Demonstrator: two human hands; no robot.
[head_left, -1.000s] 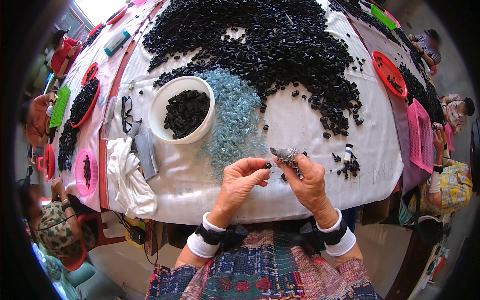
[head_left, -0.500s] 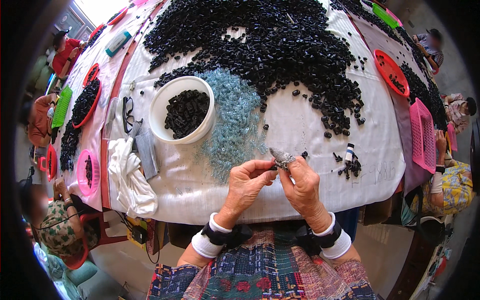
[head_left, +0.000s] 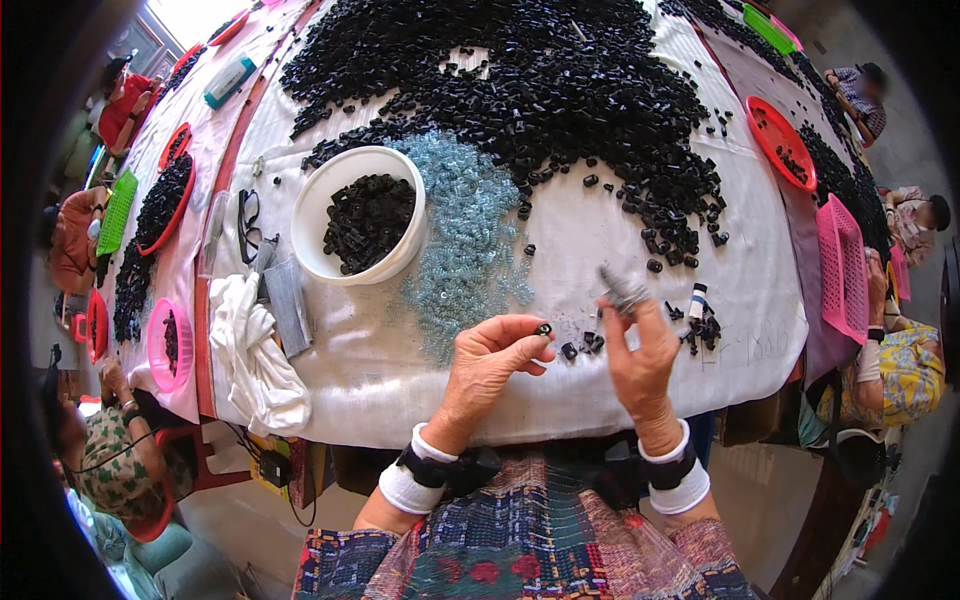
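Note:
A small black part [head_left: 543,329] is pinched between the thumb and forefinger of my left hand [head_left: 475,375], over the near side of the table. My right hand [head_left: 642,370] is apart from it to the right, its fingers closed on a grey pointed tool [head_left: 624,292] that is smeared by motion; its exact kind does not show. A few loose black parts [head_left: 580,347] lie on the cloth between my hands. Beyond my left hand spreads a pile of clear bluish rings [head_left: 465,250]. A large heap of black parts [head_left: 500,85] covers the far side.
Left of the rings stands a white tub [head_left: 307,250] of black parts. Eyeglasses [head_left: 248,225] and a white cloth [head_left: 255,350] lie farther left. A small white-and-dark tube [head_left: 698,300] is at right. Red trays, pink baskets [head_left: 843,270] and several people flank the table.
My right hand has moved right with the grey tool, away from my left hand. The black part now shows at my left fingertips, and loose parts are visible on the cloth.

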